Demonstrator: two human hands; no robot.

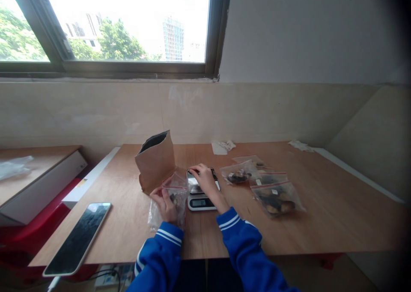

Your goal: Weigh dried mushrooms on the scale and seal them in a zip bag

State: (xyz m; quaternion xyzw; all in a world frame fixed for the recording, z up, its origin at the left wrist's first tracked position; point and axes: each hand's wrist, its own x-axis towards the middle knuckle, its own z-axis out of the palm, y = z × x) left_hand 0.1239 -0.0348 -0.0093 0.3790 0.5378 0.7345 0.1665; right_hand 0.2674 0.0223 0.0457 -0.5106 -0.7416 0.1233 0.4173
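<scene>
One head-worn camera looks forward and down over the counter (321,223) toward the window (122,26) wall (the sole view), near the person's forearms.

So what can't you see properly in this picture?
Head view only:
- The scale: its top is hidden under the right hand, and the number on its screen is too small to read.
- The bag under the left hand: the hand covers most of what's inside.
- The paper bag: its inside is dark.
- The filled bags: the dark bits inside are too small to name.
- The phone: its screen is blank.
</scene>
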